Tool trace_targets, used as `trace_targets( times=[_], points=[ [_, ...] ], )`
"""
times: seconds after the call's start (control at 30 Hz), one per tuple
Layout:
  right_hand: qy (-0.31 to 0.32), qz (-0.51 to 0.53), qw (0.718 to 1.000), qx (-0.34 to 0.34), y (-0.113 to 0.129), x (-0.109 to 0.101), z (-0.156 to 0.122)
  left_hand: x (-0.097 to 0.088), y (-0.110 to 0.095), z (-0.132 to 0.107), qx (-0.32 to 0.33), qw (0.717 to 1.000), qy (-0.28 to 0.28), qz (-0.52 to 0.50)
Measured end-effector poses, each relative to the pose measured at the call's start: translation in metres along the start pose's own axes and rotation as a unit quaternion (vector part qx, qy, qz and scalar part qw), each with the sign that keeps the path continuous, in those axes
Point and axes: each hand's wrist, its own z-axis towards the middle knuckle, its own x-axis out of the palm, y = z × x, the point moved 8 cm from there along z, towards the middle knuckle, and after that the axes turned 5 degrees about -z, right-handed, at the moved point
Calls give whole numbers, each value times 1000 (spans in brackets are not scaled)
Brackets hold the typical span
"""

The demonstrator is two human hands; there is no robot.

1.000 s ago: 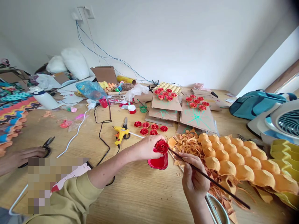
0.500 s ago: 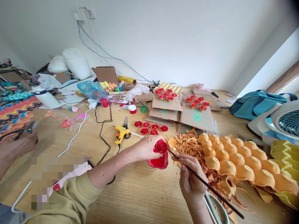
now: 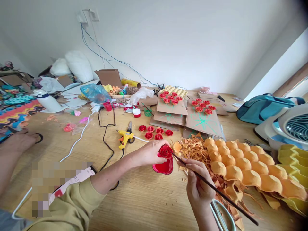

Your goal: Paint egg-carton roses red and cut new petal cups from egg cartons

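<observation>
Between the fingers of my left hand is a red paper rose, held above a small dish of red paint. My right hand grips a long dark paintbrush, its tip touching the rose's petals. Behind the hands, several finished-looking red roses lie on the wooden table. A yellow glue gun rests by scissors left of them. Orange paper scraps lie just right of the dish.
An orange egg tray fills the right side, near pale-handled scissors. Cardboard pieces bearing more roses stand at the back. A fan and teal bag are far right. At left, a co-worker's hand holds scissors.
The brush's rear end has swung slightly down and right, its tip staying at the rose. My left hand barely moves. The co-worker's hand and scissors have turned and shifted left.
</observation>
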Motion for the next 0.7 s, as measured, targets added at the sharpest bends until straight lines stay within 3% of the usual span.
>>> trace_targets(
  times=[0.33, 0.57, 0.7],
  points=[
    [21, -36, 999, -15, 1, 3, 3, -7, 4, 2, -12, 999, -32, -6],
    [6, -25, 1000, 1, -3, 1, 3, -2, 7, 4, -3, 1000, -7, -10],
    [-25, -32, 999, -1, -7, -7, 6, -9, 19, 15, 13, 998, -41, 42]
  ],
)
